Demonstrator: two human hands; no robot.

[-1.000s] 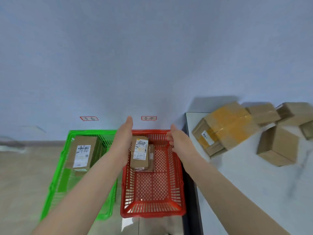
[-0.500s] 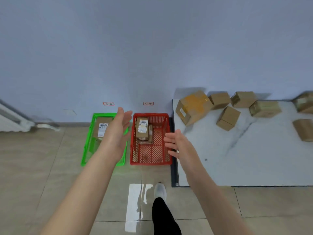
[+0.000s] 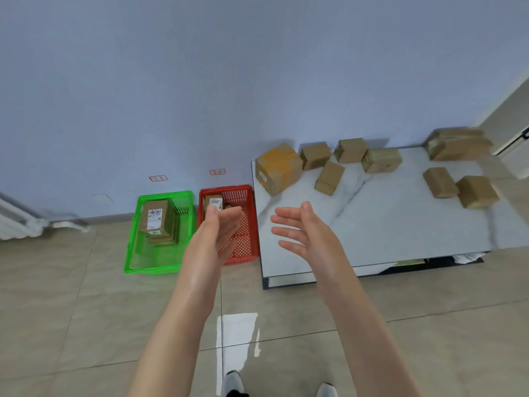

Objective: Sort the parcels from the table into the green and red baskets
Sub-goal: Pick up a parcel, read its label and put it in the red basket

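Underfoot, beige floor tiles (image 3: 71,296) meet a pale blue wall (image 3: 200,81). Cardboard parcels (image 3: 329,176) lie scattered along the far side of the white marble table (image 3: 386,239); beside its left edge sit the red basket (image 3: 229,189) and green basket (image 3: 151,270), each holding boxes (image 3: 156,216). The left hand (image 3: 220,227) and right hand (image 3: 303,233) hover apart, fingers spread, holding nothing, near the table's front-left corner.

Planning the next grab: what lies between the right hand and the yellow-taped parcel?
Only bare table shows between the right hand and the yellow-taped parcel in the head view; no other parcel lies there.
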